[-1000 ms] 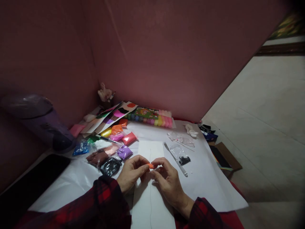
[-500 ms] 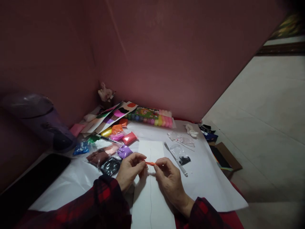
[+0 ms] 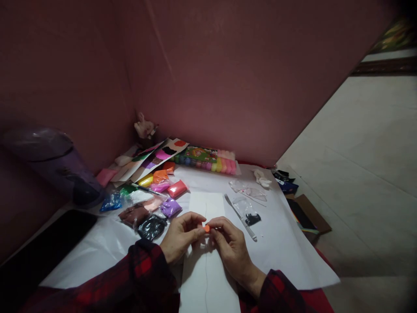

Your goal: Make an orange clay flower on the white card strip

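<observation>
Orange lump (image 3: 207,228) over the white card (image 3: 220,287), left hand (image 3: 180,238) and right hand (image 3: 232,244) pinching it from opposite sides, fingertips nearly together, apparently so each steadies the other.

Orange lump (image 3: 207,228) matt, smooth; black packet (image 3: 152,228) glossy plastic; white strip (image 3: 210,278) matt, paper-like; plaid sleeve (image 3: 146,271) cloth.

Fingers (image 3: 223,223) curled inward, seemingly pinched
</observation>
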Available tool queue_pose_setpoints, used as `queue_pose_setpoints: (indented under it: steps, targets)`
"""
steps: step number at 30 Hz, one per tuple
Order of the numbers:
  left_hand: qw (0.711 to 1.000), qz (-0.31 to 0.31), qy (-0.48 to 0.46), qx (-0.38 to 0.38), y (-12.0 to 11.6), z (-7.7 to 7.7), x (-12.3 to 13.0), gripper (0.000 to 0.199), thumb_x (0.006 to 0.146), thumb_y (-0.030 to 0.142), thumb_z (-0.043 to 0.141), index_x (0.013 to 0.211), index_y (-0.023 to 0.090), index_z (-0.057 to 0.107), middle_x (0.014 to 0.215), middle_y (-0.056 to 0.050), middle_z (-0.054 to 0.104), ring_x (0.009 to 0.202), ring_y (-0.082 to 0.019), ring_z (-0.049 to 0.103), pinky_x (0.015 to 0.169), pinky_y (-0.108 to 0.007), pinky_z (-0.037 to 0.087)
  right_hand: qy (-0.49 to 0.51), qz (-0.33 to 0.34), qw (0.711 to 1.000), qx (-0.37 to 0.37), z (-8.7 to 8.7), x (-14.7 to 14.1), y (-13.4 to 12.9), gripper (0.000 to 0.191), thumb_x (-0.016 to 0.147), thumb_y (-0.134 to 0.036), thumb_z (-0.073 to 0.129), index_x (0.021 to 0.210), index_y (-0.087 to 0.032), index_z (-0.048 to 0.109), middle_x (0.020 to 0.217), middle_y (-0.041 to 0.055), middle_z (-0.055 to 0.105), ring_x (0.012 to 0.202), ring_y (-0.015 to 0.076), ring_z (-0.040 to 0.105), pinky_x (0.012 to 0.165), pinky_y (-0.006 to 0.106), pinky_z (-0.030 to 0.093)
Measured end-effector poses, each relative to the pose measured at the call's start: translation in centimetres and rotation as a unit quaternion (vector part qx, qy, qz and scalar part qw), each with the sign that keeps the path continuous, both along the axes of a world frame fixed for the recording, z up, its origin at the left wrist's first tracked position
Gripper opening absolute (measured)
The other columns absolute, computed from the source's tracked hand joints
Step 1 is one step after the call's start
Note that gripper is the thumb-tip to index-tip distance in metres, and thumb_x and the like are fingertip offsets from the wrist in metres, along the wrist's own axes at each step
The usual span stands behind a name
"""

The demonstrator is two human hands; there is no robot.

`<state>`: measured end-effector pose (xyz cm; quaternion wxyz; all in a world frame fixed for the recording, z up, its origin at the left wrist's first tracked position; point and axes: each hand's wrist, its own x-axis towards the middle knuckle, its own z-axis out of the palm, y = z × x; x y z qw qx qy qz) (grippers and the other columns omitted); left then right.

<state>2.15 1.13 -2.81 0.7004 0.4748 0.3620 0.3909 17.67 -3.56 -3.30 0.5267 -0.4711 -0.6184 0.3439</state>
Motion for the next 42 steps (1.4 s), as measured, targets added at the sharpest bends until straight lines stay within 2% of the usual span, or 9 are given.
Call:
queue_pose_setpoints:
  steps: [3, 7, 10, 14, 22, 25, 31, 36, 42]
  targets:
    - [0.999, -0.024, 0.026, 0.007, -0.13, 0.02, 0.05, 0.038, 0.067, 0.037, 0.076, 0.090, 0.010, 0.062, 0.066, -0.001, 0.061, 0.047, -0.008, 0.051, 0.041, -0.020, 0.038, 0.001, 0.012, 1.000, 0.015, 0.10, 0.05, -0.07, 0.016, 0.091, -0.018, 0.048, 0.093, -0.019, 0.064, 0.085, 0.0035, 0.060, 0.061, 0.0116, 0.054, 0.057, 0.026, 0.047]
    - [0.999, -0.022, 0.038, 0.019, -0.17, -0.03, -0.03, 0.039, 0.069, 0.039, 0.074, 0.092, 0.010, 0.064, 0.068, -0.003, 0.063, 0.047, -0.007, 0.050, 0.043, -0.021, 0.037, 0.030, 0.018, 0.999, -0.030, -0.07, 0.00, -0.27, 0.013, 0.088, -0.020, 0.055, 0.098, -0.020, 0.062, 0.080, 0.0019, 0.062, 0.061, 0.0123, 0.057, 0.056, 0.025, 0.048]
    - [0.999, -0.015, 0.038, 0.020, -0.18, 0.07, -0.10, 0.036, 0.069, 0.038, 0.074, 0.088, 0.009, 0.065, 0.070, -0.004, 0.063, 0.050, -0.008, 0.051, 0.044, -0.020, 0.038, 0.032, 0.004, 0.998, -0.061, -0.22, -0.06, -0.27, 0.011, 0.083, -0.019, 0.061, 0.094, -0.019, 0.063, 0.078, 0.0013, 0.065, 0.061, 0.0128, 0.058, 0.055, 0.024, 0.048]
    - [0.999, -0.020, 0.032, 0.011, -0.23, 0.15, -0.08, 0.034, 0.070, 0.037, 0.074, 0.089, 0.010, 0.066, 0.073, -0.005, 0.065, 0.053, -0.009, 0.053, 0.047, -0.022, 0.040, 0.018, -0.020, 0.999, -0.040, -0.27, -0.01, -0.13, 0.007, 0.085, -0.020, 0.060, 0.090, -0.019, 0.064, 0.078, 0.0022, 0.066, 0.067, 0.0141, 0.060, 0.060, 0.025, 0.049]
    - [0.999, -0.026, 0.028, 0.010, -0.40, 0.65, -0.05, 0.031, 0.069, 0.035, 0.074, 0.088, 0.011, 0.068, 0.073, -0.005, 0.067, 0.051, -0.009, 0.052, 0.045, -0.021, 0.038, 0.042, -0.007, 0.998, -0.049, -0.33, -0.05, -0.34, 0.018, 0.082, -0.019, 0.061, 0.100, -0.019, 0.062, 0.082, 0.0033, 0.067, 0.063, 0.0139, 0.061, 0.055, 0.025, 0.051]
    - [1.000, -0.025, 0.014, 0.008, -0.39, 0.77, 0.04, 0.031, 0.065, 0.033, 0.077, 0.085, 0.011, 0.068, 0.072, -0.005, 0.067, 0.051, -0.010, 0.053, 0.044, -0.021, 0.038, 0.037, -0.014, 0.998, -0.055, -0.38, -0.07, -0.29, 0.014, 0.083, -0.021, 0.062, 0.096, -0.019, 0.062, 0.077, 0.0019, 0.066, 0.057, 0.0123, 0.058, 0.050, 0.024, 0.049]
    - [0.999, -0.025, -0.035, -0.006, -0.28, 0.16, 0.13, 0.041, 0.070, 0.043, 0.072, 0.096, 0.014, 0.058, 0.065, 0.001, 0.061, 0.047, -0.011, 0.056, 0.044, -0.024, 0.044, 0.040, -0.032, 0.998, -0.022, -0.36, -0.08, -0.38, 0.015, 0.085, -0.021, 0.060, 0.100, -0.021, 0.059, 0.085, 0.0037, 0.067, 0.065, 0.0142, 0.063, 0.056, 0.026, 0.052]
    - [0.998, -0.057, -0.020, 0.009, -0.15, -0.07, 0.00, 0.037, 0.069, 0.040, 0.074, 0.085, 0.013, 0.055, 0.056, 0.003, 0.057, 0.042, -0.008, 0.051, 0.043, -0.020, 0.039, -0.062, -0.030, 0.996, 0.059, -0.09, -0.08, -0.56, 0.021, 0.085, -0.013, 0.057, 0.103, -0.022, 0.060, 0.087, 0.0035, 0.066, 0.073, 0.0154, 0.061, 0.065, 0.028, 0.052]
    - [0.998, -0.038, -0.049, -0.009, 0.06, -0.17, -0.02, 0.044, 0.064, 0.038, 0.079, 0.093, 0.014, 0.056, 0.063, 0.001, 0.061, 0.047, -0.010, 0.055, 0.046, -0.023, 0.043, -0.087, -0.007, 0.994, 0.062, 0.29, -0.05, -0.29, 0.025, 0.084, -0.011, 0.055, 0.106, -0.022, 0.061, 0.097, 0.0072, 0.061, 0.080, 0.0178, 0.060, 0.065, 0.029, 0.051]
